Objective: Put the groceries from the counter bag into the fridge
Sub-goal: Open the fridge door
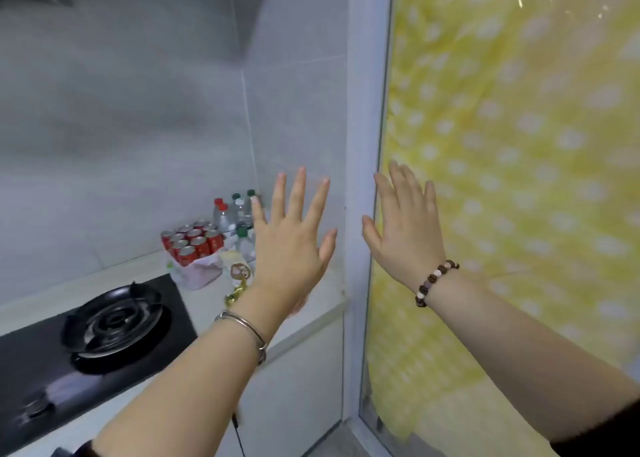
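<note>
Over the surface (207, 304), from the head camera, you held both hands up with nothing in them: your left hand (291, 248) was spread wide, fingers straight and apart, with a silver bangle (242, 332) on the wrist, and your right hand (405, 235) was likewise flat and splayed, with a bead bracelet (436, 281) at the wrist. Your right hand lay in front of the edge of a white frame (363, 145) and the yellow dotted curtain (519, 179) behind its glass; whether it touched the glass could not be told.

Your groceries stood in the far corner of the surface, beyond your left hand and apart from it. A soft white bag (199, 273) sat slumped there, with red cans (194, 243) packed close together at its mouth, capped bottles (235, 214) just behind against the tiles, and a printed packet (239, 269) beside it, partly hidden by your wrist. A black burner (114, 321) lay nearer you on the left. No fridge was in view.

By my judgement, nothing had yet been moved. Full cans and bottles would be heavy and rigid, and the thin bag would sag or tear under them, so you should take cans round the body, bottles round the waist or neck, and support the bag from beneath
</note>
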Tool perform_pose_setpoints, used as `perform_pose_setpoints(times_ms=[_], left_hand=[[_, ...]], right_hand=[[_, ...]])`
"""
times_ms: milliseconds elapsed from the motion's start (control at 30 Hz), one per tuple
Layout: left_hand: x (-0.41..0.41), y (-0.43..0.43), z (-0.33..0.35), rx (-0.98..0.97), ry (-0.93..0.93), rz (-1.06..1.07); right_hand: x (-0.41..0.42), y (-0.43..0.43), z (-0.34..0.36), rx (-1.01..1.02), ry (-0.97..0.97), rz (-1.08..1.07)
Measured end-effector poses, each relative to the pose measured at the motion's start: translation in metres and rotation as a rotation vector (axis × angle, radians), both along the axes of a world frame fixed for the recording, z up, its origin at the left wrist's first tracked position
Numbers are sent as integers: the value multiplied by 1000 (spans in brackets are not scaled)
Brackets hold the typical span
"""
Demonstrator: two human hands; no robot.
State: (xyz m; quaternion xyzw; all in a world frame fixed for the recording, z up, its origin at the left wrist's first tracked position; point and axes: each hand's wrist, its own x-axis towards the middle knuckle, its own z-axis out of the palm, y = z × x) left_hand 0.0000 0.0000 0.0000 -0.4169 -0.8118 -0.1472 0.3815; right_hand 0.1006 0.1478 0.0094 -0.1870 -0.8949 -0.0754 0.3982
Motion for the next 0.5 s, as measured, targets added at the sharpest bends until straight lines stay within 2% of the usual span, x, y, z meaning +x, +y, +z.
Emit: perform_pose_setpoints(times_ms=[67, 300, 500], left_hand=[[-6, 27, 1, 26, -71, -98], [-11, 153, -2, -24, -46, -468], [32, 244, 14, -55, 27, -850]], right_hand=[[3, 18, -1, -17, -4, -87], [40, 93, -3, 52, -16, -434], [108, 116, 10, 73, 16, -817]])
